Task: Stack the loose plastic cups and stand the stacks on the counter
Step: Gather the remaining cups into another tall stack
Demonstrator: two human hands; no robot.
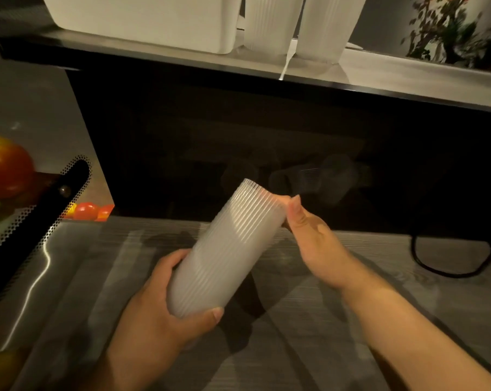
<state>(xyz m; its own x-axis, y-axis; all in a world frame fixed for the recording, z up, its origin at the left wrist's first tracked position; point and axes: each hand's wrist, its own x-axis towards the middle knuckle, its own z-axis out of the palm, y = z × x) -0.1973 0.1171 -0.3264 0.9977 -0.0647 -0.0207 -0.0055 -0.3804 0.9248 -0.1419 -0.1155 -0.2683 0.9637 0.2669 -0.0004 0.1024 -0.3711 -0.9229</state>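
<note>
Stack: frosted ribbed plastic cup stack [224, 249], tilted above the grey bench [323, 348].
Left hand [165, 309]: fingers wrapped round its near end.
Right hand [314, 244]: fingers pinching its far rim.

We see a frosted, ribbed stack of plastic cups [227, 249] tilted in mid-air, and two more stacks [269, 24] upright on the counter's [407, 77] far edge.

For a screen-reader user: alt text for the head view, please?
Two hands hold a tilted stack of ribbed cups above a table: left hand grips its lower end, right hand its upper rim. Two stacks stand on the counter behind.
</note>
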